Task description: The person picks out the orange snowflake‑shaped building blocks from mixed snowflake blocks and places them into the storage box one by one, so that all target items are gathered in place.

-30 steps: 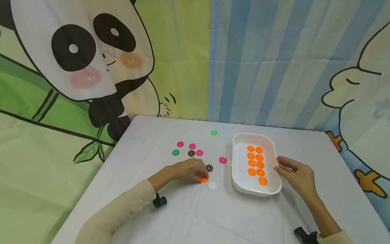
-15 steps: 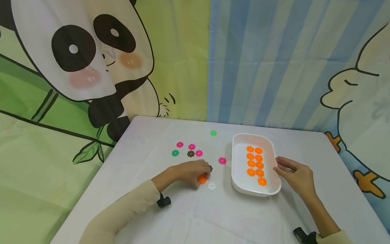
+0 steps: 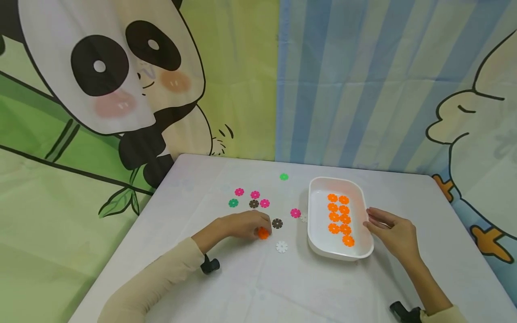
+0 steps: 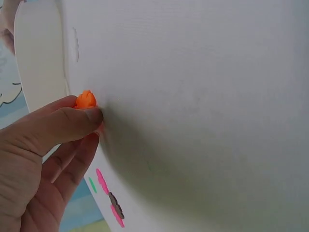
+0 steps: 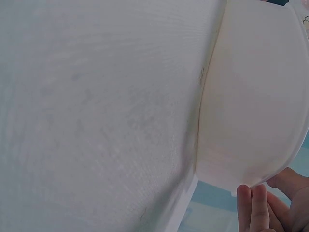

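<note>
My left hand pinches an orange notched plastic disc between thumb and fingers, low over the white table. In the left wrist view the same orange disc sticks out past the thumb tip. My right hand grips the right rim of a white rectangular tray; the right wrist view has its fingers against the edge of the tray wall. Several flat orange discs lie inside, in two rough columns. Near my left hand are a brown disc and a white disc.
Behind my left hand lie pink discs, a second brown disc and a dark green disc. A light green disc sits farther back. One pink disc and a partly hidden white disc are beside the tray.
The left hand has picked up the orange disc beside the brown one and drawn back slightly left with it, uncovering the brown disc. The right hand and tray stay put.
</note>
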